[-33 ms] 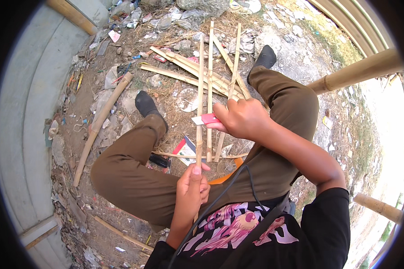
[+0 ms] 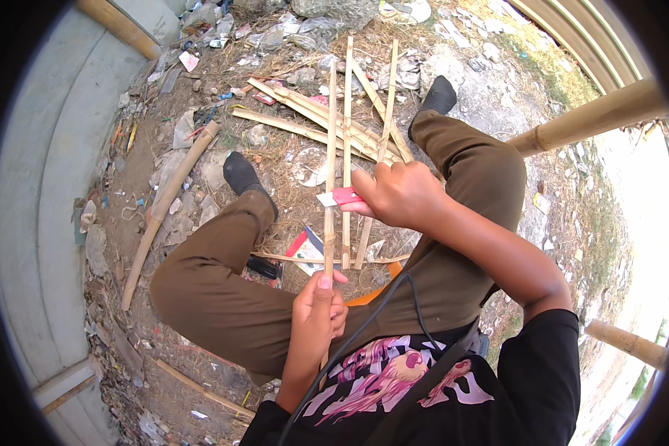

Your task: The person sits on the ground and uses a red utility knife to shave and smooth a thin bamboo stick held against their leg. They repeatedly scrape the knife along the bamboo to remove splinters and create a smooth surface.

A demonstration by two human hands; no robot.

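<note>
Between my knees a long, pale bamboo strip (image 2: 330, 238) stretches away from me. Its near part is in my closed left hand (image 2: 318, 312), thumb lying along the top. My right hand (image 2: 401, 195) is wrapped round a red utility knife (image 2: 345, 196), whose blade lies across the strip, beyond my left hand. Just right of the held strip is a second bamboo strip (image 2: 347, 149), and a third strip (image 2: 386, 111) passes partly behind my right hand. Several more split strips (image 2: 308, 111) lie in a loose pile on the ground farther out.
A round bamboo pole (image 2: 167, 201) lies left of my left leg, beside a grey wall (image 2: 59, 186). Thick bamboo posts (image 2: 595, 119) stick in from the right. Litter, stones and dry grass cover the ground around my socked feet. A dark cable (image 2: 372, 321) hangs across my lap.
</note>
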